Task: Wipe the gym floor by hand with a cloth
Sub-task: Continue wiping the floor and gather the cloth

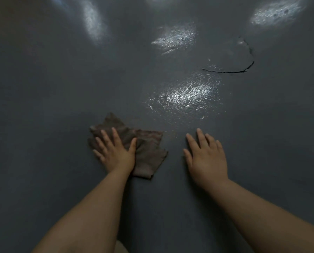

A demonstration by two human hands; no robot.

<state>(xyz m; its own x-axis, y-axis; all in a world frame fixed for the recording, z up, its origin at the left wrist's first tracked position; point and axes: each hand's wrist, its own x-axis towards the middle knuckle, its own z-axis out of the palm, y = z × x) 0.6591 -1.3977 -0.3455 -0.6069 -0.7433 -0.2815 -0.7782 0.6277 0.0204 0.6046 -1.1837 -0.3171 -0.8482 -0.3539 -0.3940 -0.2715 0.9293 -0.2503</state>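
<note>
Open floor (61, 88) all round; cracked patch (231, 59) far right.

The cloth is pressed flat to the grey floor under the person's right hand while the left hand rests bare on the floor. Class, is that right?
Not quite: the hands are swapped. The head view shows the left hand pressing the cloth flat to the floor, while the right hand rests bare.

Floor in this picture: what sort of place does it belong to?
Probably an indoor hall, perhaps a gym: a smooth dark grey floor with lamp glare, and a cracked patch. Nothing else shows.
</note>
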